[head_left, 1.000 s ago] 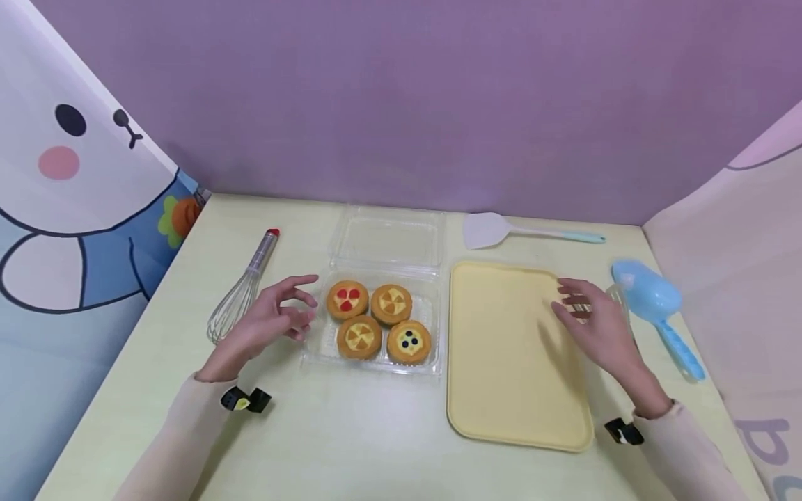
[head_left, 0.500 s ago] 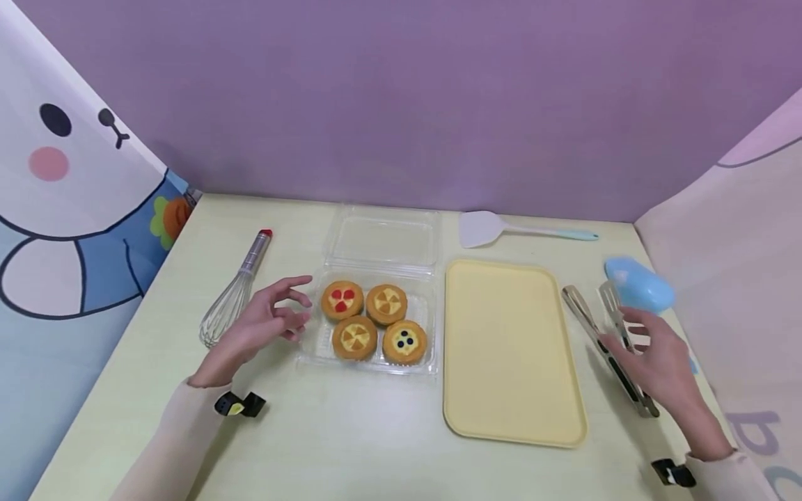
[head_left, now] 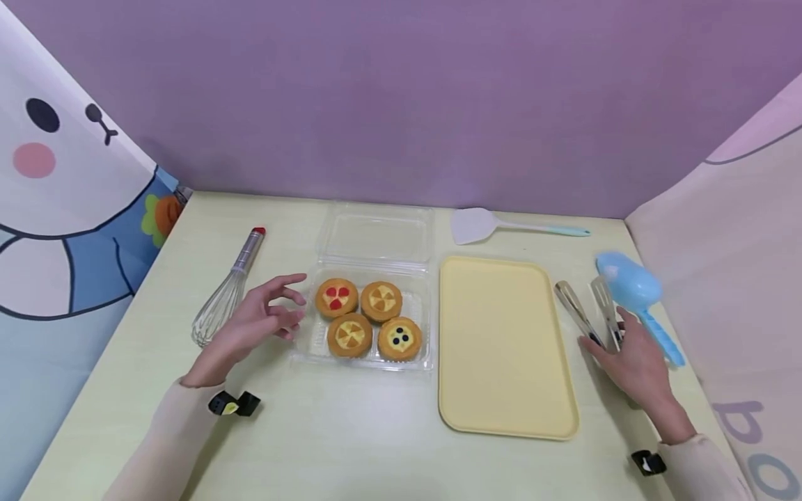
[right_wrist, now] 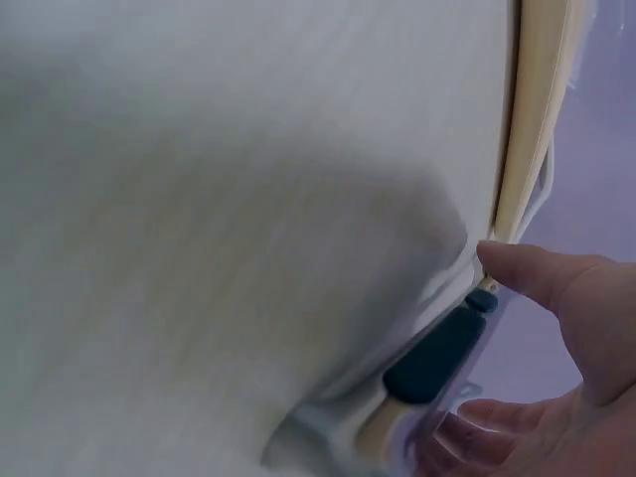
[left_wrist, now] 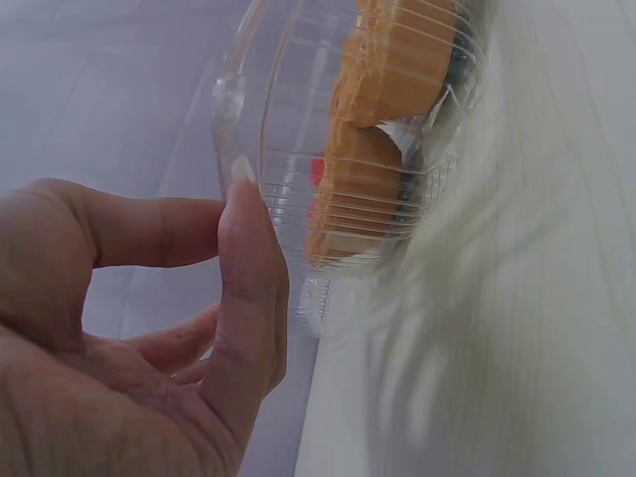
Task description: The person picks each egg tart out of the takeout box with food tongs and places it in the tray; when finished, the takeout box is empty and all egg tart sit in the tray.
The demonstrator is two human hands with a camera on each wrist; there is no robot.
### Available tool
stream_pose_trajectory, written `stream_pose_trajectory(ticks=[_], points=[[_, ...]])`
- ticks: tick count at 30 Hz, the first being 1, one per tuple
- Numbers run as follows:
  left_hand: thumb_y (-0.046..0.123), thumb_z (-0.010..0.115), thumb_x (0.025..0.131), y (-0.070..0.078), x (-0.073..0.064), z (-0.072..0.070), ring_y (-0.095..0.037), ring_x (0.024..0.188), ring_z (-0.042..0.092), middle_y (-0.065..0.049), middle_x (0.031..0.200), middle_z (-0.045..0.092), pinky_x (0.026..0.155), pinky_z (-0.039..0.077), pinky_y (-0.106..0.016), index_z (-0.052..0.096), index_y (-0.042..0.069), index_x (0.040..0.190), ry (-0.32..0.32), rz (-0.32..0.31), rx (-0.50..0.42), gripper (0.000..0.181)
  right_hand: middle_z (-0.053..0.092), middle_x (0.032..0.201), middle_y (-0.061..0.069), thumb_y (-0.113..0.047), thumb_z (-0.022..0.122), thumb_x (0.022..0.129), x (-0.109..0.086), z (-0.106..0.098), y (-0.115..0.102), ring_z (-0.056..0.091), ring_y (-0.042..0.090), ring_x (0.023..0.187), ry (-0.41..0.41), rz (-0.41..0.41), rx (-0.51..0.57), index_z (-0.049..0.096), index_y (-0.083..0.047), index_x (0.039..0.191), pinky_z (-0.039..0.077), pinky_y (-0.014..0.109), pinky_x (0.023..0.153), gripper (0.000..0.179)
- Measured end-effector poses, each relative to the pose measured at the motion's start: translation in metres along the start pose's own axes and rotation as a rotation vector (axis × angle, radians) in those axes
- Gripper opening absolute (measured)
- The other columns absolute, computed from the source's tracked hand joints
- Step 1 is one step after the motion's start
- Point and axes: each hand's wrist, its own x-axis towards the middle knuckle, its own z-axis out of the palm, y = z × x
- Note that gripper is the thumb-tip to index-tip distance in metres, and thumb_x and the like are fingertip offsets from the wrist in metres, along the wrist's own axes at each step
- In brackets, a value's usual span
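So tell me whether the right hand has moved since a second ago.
Yes. The right hand left the yellow tray, moving rightward onto the metal tongs beside it.

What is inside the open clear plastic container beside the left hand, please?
The clear container holds four round tarts in a square: one with red topping, two with yellow pinwheel tops, one with dark dots. Their undersides and the tray floor beneath them are covered. The left hand hovers beside it.

Tongs' (head_left: 592,316) handle end under right hand (head_left: 635,362)
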Motion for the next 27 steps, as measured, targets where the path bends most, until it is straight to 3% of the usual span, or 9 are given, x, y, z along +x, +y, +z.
stream_pose_trajectory(ticks=[12, 27], points=[[-0.003, 0.061, 0.096, 0.0, 0.002, 0.001, -0.019, 0.081, 0.07, -0.026, 0.129, 0.052, 0.067, 0.064, -0.033, 0.033, 0.01, 0.162, 0.003, -0.011, -0.001, 0.073, 0.052, 0.13, 0.047, -0.041, 0.068, 0.099, 0.013, 0.006, -0.006, 0.056, 0.063, 0.108, 0.027, 0.04, -0.044, 0.031, 0.011, 0.155, 0.049, 0.064, 0.07, 0.085], [0.0, 0.063, 0.097, -0.002, 0.004, 0.001, -0.024, 0.081, 0.07, -0.025, 0.129, 0.052, 0.067, 0.064, -0.033, 0.034, 0.011, 0.162, 0.004, -0.019, -0.001, 0.071, 0.057, 0.127, 0.045, -0.036, 0.07, 0.098, 0.013, 0.001, -0.009, 0.059, 0.062, 0.105, 0.058, -0.033, -0.005, 0.037, 0.01, 0.152, 0.049, 0.063, 0.069, 0.077]])
